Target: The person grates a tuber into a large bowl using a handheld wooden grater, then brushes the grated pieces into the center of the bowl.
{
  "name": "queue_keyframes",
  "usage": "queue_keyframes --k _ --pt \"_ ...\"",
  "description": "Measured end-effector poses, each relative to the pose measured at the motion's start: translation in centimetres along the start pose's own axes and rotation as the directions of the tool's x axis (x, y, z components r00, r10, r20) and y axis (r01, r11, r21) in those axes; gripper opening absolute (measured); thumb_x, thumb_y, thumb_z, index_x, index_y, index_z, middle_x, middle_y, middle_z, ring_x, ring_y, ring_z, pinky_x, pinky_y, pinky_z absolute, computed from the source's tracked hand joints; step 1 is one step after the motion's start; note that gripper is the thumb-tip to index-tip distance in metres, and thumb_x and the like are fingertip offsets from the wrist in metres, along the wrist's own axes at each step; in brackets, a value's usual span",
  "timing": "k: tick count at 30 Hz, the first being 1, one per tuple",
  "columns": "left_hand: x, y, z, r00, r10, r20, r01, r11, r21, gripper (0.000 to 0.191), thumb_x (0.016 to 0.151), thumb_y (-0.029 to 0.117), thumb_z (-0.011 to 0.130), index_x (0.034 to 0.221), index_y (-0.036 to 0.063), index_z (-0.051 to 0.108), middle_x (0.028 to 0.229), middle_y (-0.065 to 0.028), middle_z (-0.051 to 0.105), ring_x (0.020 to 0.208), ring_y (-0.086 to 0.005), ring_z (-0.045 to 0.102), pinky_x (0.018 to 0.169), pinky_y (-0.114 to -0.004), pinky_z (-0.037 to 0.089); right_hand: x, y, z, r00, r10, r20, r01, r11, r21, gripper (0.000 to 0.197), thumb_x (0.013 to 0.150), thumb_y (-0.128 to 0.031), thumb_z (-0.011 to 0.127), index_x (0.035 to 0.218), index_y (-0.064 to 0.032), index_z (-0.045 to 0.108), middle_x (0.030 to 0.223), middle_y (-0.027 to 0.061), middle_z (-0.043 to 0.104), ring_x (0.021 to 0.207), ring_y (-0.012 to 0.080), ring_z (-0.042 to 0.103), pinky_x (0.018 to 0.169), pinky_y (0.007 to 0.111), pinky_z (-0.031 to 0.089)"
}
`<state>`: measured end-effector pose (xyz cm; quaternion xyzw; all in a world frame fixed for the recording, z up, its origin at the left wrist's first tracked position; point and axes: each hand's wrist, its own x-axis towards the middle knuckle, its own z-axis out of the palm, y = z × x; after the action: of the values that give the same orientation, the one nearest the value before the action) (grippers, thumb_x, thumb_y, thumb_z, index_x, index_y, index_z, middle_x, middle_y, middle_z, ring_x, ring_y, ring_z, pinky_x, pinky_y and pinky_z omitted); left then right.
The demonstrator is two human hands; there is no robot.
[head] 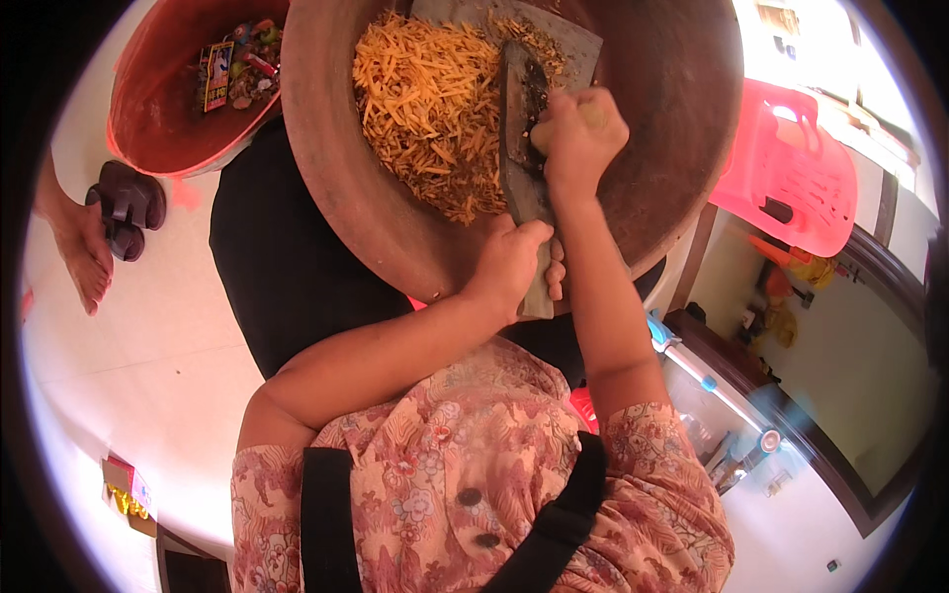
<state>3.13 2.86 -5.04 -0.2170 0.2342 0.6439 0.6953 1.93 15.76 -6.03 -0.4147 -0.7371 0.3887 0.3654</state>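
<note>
My left hand (511, 263) is wrapped around the lower end of a long wooden grater board (513, 167) with a dark blade section. The board slants down into a large reddish-brown basin (334, 193). My right hand (586, 141) presses a pale yellowish vegetable piece (593, 115) against the board's right side; my fingers cover most of it. Left of the board, orange-yellow shreds (422, 81) are heaped in the basin, with browner, wetter-looking ones lower down. A flat grey slab (582, 55) lies behind the board at the far side, with small bits on it.
A red tub (159, 111) holding wrappers and scraps stands at upper left. Dark sandals (133, 200) and another person's bare foot (81, 252) are below it. At right are a pink plastic chair (801, 170) and a blue-and-white pole (719, 393). A small box (130, 493) sits lower left.
</note>
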Motion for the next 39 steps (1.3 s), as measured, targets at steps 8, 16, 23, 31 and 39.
queue_keyframes --k 8,16,23,31,39 --pt "-0.2 -0.3 0.4 0.999 0.004 -0.051 -0.003 1.0 0.017 0.012 0.085 0.011 0.048 0.093 0.0028 0.043 0.072 -0.0124 0.051 0.048 -0.0201 0.049 0.039 -0.036 0.043 8.9 7.0 2.1 0.906 0.422 -0.043 -0.383 0.858 0.342 0.014 0.073 -0.003 0.064 0.082 0.0004 0.055 0.074 0.01 0.059 0.059 0.0209 0.058 0.053 0.038 0.049" --pt "0.1 -0.1 -0.1 1.0 -0.013 -0.013 0.013 1.0 -0.026 0.012 0.085 0.011 0.048 0.093 0.004 0.041 0.073 -0.013 0.051 0.048 -0.0208 0.05 0.039 -0.036 0.043 6.5 6.7 -2.9 0.662 0.676 0.324 -0.622 0.253 0.741 0.027 0.087 -0.017 0.05 0.108 -0.0005 0.049 0.11 0.0145 0.054 0.106 0.0309 0.05 0.095 0.049 0.037" --pt "0.1 -0.1 0.3 0.999 -0.012 -0.041 0.011 1.0 -0.028 0.012 0.081 0.012 0.048 0.084 0.0027 0.041 0.066 -0.0119 0.049 0.045 -0.0202 0.048 0.037 -0.037 0.042 2.6 4.8 -1.8 0.961 0.275 -0.016 -0.25 0.896 0.367 0.015 0.074 -0.005 0.068 0.076 -0.0015 0.054 0.066 0.0074 0.057 0.058 0.0177 0.059 0.051 0.03 0.048" --pt "-0.2 -0.4 0.2 0.998 -0.043 -0.041 0.043 0.999 0.011 0.011 0.085 0.01 0.047 0.092 0.0047 0.041 0.074 -0.0127 0.05 0.048 -0.0203 0.049 0.039 -0.036 0.043 3.5 5.6 -0.4 0.998 0.057 0.018 -0.058 0.994 0.09 0.015 0.067 -0.004 0.068 0.066 -0.0012 0.053 0.06 0.0018 0.054 0.052 0.0099 0.049 0.049 0.028 0.043" --pt "0.2 -0.3 0.0 0.999 -0.025 -0.031 0.026 1.0 0.006 0.012 0.085 0.011 0.047 0.095 0.0058 0.043 0.073 -0.0113 0.05 0.048 -0.0193 0.049 0.039 -0.035 0.043 6.5 5.6 0.1 0.943 0.293 0.157 -0.322 0.924 0.207 0.016 0.068 -0.003 0.07 0.065 -0.0017 0.054 0.061 0.0026 0.055 0.053 0.011 0.05 0.051 0.029 0.043"
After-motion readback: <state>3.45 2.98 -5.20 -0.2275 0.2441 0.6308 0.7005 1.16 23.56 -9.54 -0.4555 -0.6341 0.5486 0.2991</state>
